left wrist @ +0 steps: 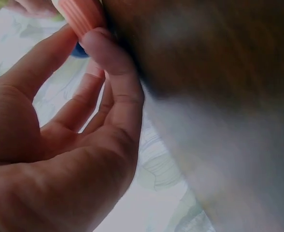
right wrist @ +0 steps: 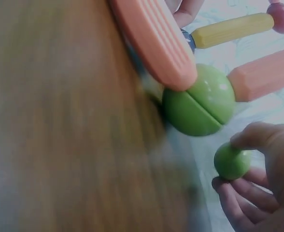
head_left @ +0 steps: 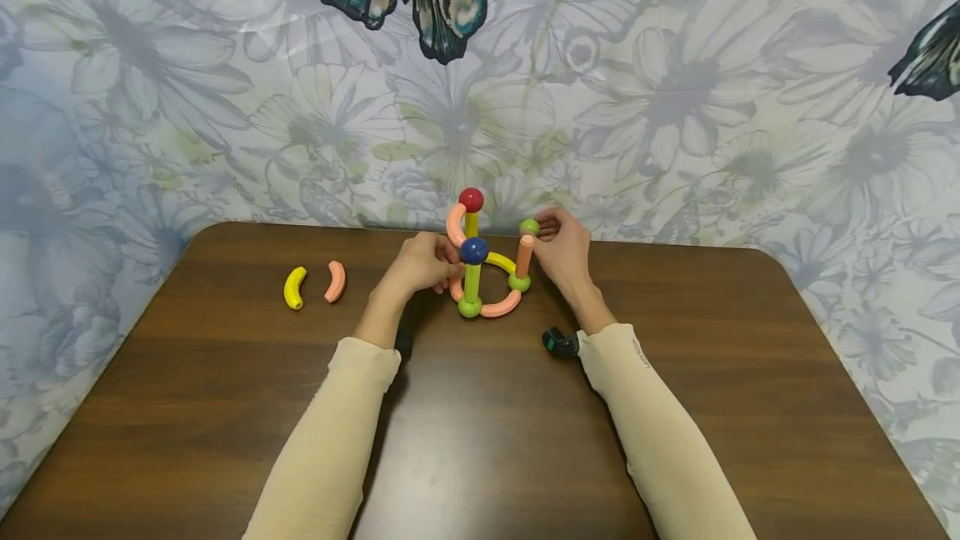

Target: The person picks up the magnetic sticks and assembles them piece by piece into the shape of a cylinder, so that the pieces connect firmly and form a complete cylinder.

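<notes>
A toy structure of balls and rods stands near the table's far edge. Its base ring joins curved pink rods [head_left: 501, 306], a yellow curved rod [head_left: 501, 262] and green balls [head_left: 469, 307]. Upright parts carry a blue ball [head_left: 474, 251] and a red ball [head_left: 471, 199]; an orange-pink straight rod [head_left: 525, 255] rises at the right. My left hand [head_left: 424, 263] pinches a curved pink rod [left wrist: 83, 17] at the ring's left side between thumb and fingers. Beside the upright rod's top, my right hand [head_left: 564, 247] pinches a loose green ball [right wrist: 232, 161] in its fingertips.
On the table [head_left: 465, 440] to the left lie a yellow curved piece [head_left: 295, 287] and a pink curved piece [head_left: 335, 282], apart from the structure. A flower-patterned wall covering [head_left: 675, 132] rises right behind the table's far edge.
</notes>
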A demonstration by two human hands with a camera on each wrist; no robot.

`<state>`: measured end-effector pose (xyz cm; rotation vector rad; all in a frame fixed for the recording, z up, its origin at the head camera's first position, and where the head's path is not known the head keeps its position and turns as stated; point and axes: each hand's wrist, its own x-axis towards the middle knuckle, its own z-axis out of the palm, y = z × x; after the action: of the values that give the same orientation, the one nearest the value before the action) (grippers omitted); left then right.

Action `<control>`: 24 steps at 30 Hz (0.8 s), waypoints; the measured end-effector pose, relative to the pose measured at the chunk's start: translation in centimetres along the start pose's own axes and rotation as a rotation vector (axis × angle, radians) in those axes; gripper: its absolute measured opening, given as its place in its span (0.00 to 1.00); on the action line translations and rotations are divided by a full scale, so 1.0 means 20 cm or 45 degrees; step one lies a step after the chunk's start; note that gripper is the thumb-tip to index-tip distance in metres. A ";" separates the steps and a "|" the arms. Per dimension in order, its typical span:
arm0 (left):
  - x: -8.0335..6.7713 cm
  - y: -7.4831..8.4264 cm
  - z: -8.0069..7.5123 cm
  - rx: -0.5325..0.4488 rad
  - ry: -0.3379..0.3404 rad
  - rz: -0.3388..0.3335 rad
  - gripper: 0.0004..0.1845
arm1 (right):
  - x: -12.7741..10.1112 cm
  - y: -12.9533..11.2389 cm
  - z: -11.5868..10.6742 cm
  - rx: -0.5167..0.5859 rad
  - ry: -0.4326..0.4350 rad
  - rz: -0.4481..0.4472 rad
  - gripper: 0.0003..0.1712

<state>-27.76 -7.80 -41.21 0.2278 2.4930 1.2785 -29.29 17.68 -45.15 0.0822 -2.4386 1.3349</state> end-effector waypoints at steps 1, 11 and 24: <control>0.00 0.00 0.00 0.002 0.009 0.009 0.06 | -0.01 0.00 -0.01 0.019 0.005 -0.012 0.18; 0.00 -0.03 0.01 0.021 0.036 0.074 0.05 | -0.12 -0.08 -0.15 0.139 0.017 -0.058 0.18; 0.03 -0.05 0.05 0.000 0.103 0.097 0.05 | -0.19 -0.26 -0.32 0.389 0.108 -0.310 0.18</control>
<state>-27.86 -7.39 -42.73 0.2789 2.5744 1.3431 -22.88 19.74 -39.13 0.3790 -2.0610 1.5489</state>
